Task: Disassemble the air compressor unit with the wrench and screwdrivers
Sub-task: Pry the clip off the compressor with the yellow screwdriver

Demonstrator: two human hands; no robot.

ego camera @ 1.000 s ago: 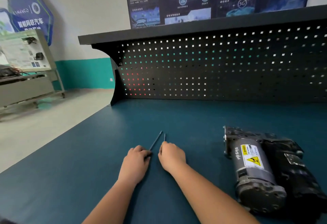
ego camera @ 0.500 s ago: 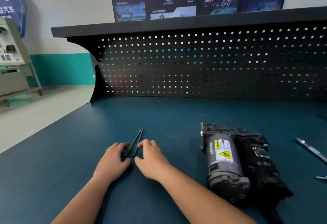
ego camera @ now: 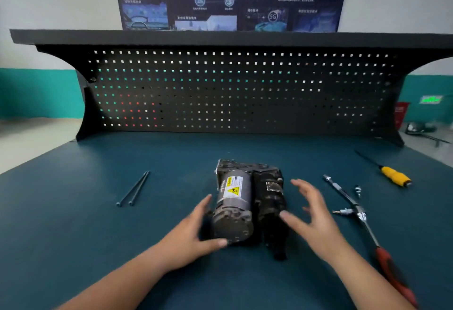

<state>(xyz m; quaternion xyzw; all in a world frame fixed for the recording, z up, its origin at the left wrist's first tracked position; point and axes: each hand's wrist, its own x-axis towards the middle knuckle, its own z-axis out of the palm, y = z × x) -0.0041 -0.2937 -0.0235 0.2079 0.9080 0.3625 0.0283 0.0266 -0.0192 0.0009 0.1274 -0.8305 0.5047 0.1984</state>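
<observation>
Shifted from the long bolts (ego camera: 133, 188) to the air compressor unit (ego camera: 245, 201), mid bench (ego camera: 73, 236), long axis 12 to 6. At 9 o'clock, left hand (ego camera: 193, 231) open, seemingly touching, nearer; at 3, right hand (ego camera: 311, 214) spread, just clear. Nothing gripped.

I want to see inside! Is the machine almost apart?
Not yet. Two long bolts already lie out on the mat. The left hand and right hand reach round the air compressor, still in one piece. The ratchet wrench and yellow screwdriver lie waiting.
</observation>
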